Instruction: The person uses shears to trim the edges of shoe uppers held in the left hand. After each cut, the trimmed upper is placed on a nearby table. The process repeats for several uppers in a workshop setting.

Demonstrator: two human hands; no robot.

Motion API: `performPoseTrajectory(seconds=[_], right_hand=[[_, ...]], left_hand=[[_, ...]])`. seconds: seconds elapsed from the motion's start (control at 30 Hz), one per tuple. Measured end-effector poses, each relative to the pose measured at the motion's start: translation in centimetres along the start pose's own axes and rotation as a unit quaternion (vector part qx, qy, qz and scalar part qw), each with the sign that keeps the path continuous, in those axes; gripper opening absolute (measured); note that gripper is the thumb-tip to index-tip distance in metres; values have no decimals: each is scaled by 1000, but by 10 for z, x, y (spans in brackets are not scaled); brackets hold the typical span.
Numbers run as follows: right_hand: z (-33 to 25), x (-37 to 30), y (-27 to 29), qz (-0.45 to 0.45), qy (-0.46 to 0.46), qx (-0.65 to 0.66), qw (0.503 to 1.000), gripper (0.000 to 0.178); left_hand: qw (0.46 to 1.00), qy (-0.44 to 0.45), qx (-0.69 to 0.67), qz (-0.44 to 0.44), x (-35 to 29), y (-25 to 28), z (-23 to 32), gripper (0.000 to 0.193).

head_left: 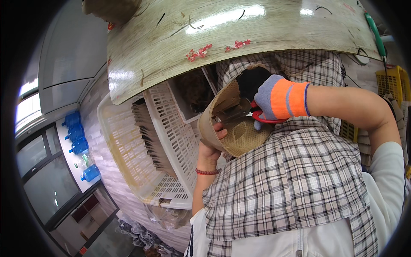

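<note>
Red-handled scissors: pointing left, long axis seemingly crosswise.

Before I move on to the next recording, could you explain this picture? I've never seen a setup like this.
There is no machine here, just a person's two hands. The picture comes from a wide fisheye camera on the person's head, looking down, so straight edges bend. The bare left hand grips the rim of a tan, cap-shaped piece above the plaid apron. The gloved right hand holds a red-handled tool, its tip inside that piece. On the table lie thin dark strands and, at upper left, a partly visible brown item.
</note>
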State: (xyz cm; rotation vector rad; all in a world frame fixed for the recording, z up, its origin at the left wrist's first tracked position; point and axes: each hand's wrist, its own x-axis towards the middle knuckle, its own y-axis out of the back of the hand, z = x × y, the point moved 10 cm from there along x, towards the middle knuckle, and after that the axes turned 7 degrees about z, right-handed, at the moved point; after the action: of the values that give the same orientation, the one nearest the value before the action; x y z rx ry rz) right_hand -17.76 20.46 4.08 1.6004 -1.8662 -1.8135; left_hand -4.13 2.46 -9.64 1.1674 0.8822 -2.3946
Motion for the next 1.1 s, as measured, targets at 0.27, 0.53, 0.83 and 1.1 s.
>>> performPoseTrajectory(seconds=[0.27, 0.53, 0.83, 1.1], right_hand=[[61, -19, -34, -135, -43, 193, 971, 70], [40, 9, -43, -284, 45, 319, 903, 90], [19, 19, -18, -283, -10, 306, 909, 81], [23, 9, -14, -284, -53, 306, 907, 89]], left_hand=[[966, -236, 23, -99, -5, -39, 55, 30], [967, -215, -42, -129, 17, -64, 77, 41], [966, -229, -53, -109, 23, -66, 84, 46], [968, -213, -29, -133, 11, -83, 87, 49]])
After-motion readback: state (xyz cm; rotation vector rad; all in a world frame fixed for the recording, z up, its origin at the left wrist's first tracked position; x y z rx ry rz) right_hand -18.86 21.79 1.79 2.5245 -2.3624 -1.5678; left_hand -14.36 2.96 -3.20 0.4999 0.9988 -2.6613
